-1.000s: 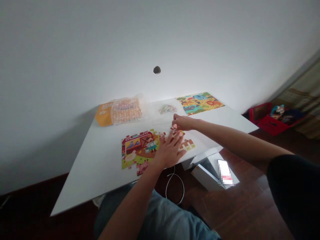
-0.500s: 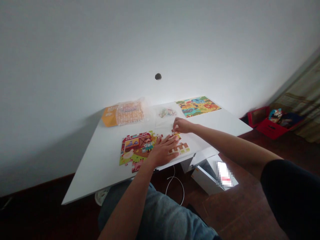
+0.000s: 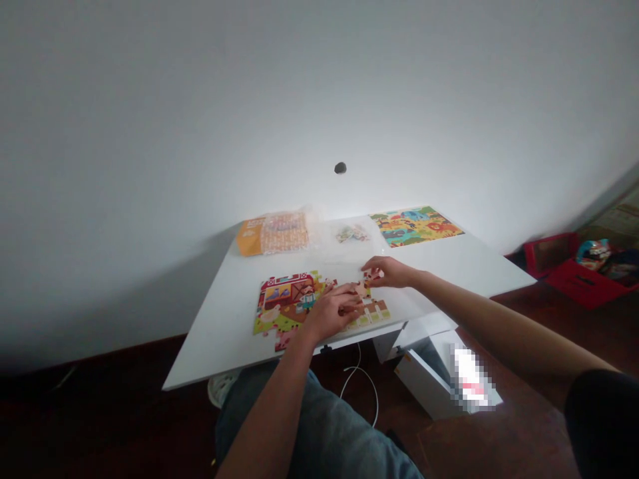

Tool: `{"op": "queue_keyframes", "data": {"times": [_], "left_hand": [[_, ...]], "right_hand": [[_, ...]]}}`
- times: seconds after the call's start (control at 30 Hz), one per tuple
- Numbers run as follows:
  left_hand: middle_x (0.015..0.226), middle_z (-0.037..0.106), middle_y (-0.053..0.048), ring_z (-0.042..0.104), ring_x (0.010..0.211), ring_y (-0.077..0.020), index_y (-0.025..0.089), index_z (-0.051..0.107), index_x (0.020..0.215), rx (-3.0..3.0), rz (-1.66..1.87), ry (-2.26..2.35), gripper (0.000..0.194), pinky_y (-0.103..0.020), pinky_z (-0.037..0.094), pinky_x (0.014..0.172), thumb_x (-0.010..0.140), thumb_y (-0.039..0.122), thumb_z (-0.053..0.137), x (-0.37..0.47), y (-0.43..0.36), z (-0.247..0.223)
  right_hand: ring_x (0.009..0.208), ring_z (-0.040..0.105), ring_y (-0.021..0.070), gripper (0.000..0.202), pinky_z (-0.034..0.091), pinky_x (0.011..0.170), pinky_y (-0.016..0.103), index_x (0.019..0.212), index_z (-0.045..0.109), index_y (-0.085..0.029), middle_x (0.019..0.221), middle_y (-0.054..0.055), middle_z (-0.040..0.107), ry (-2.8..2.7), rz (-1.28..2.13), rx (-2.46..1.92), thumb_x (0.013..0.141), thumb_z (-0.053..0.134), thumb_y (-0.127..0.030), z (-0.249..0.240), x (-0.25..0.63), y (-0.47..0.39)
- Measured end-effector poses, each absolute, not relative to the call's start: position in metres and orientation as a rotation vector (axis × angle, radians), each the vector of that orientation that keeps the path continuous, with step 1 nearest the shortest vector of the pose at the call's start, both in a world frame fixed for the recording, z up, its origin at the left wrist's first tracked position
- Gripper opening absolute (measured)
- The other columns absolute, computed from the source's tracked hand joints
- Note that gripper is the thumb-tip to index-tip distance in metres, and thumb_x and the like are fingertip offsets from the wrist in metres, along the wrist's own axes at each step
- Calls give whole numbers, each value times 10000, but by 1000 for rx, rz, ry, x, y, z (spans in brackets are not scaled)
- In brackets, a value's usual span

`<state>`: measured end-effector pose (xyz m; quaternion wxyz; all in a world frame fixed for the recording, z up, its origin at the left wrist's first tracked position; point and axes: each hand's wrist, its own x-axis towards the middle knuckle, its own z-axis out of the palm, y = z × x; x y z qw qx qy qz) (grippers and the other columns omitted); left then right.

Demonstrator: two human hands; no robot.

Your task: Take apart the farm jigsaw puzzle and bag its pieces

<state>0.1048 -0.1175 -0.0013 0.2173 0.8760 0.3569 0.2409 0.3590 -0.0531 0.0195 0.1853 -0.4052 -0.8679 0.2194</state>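
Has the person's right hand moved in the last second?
Yes. Judged against the lion picture, the right hand has moved away from it, toward the near edge of the table.

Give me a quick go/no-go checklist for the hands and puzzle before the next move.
1. Left hand resting on the farm puzzle: ok.
2. Right hand at the puzzle's far right part: ok.
3. Right hand's grip on a loose piece: cannot tell; fingers hide it.
4. Farm puzzle outline complete: not ok; its visible edges are uneven.
5. Animal picture apart from both hands: ok.
6. Clear plastic bag sealed: cannot tell; too faint.
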Motion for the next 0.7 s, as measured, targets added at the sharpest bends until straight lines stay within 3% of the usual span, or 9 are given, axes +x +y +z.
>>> {"op": "queue_keyframes", "data": {"times": [0.1,0.23,0.4,0.47,0.57,0.63,0.7], "left_hand": [[1310,559,-95,507,1220,-232,205,622,1134,2364,765,1020,413,-400,367,1073,778,405,683,106,-119,-1],[1189,568,-104,514,1144,-239,188,605,1110,2376,814,1018,419,-391,421,1001,769,417,687,107,-122,2],[1112,577,-88,498,1118,-244,194,625,1090,2430,826,1056,378,-406,402,1010,784,412,672,107,-123,3],[1115,581,-83,495,1122,-244,198,622,1095,2441,826,1043,378,-412,394,1020,788,413,669,107,-122,2],[1086,595,-78,501,1118,-247,199,614,1070,2437,838,1035,333,-430,381,1037,793,375,670,107,-121,0],[1064,600,-77,507,1110,-247,197,608,1037,2423,851,1051,295,-434,382,1038,792,348,673,107,-120,-1],[1062,600,-77,510,1108,-247,198,601,1025,2414,855,1065,280,-438,384,1038,788,328,677,107,-121,-1]], "right_hand": [[805,640,167,446,515,770,298,1159,660,-154,995,95,668,-2330,653,-1252,739,716,-293,13,355,-59],[857,638,194,375,488,859,334,1061,704,-153,1004,113,664,-2292,546,-1390,696,726,-234,11,347,-63],[732,638,164,419,507,711,283,1106,672,-140,842,58,693,-2186,686,-1514,708,725,-258,14,337,-64],[775,641,158,455,508,730,276,1161,652,-152,924,69,686,-2223,717,-1435,737,715,-303,14,334,-68],[999,598,230,517,472,898,362,1147,683,-199,1130,123,606,-2376,606,-1318,674,783,-383,14,330,-74],[1029,575,257,487,448,937,402,1108,707,-214,1128,136,579,-2465,536,-1339,655,803,-365,17,329,-76],[935,600,228,443,468,897,378,1108,703,-202,1051,128,585,-2510,561,-1380,683,781,-302,20,329,-76]]}}
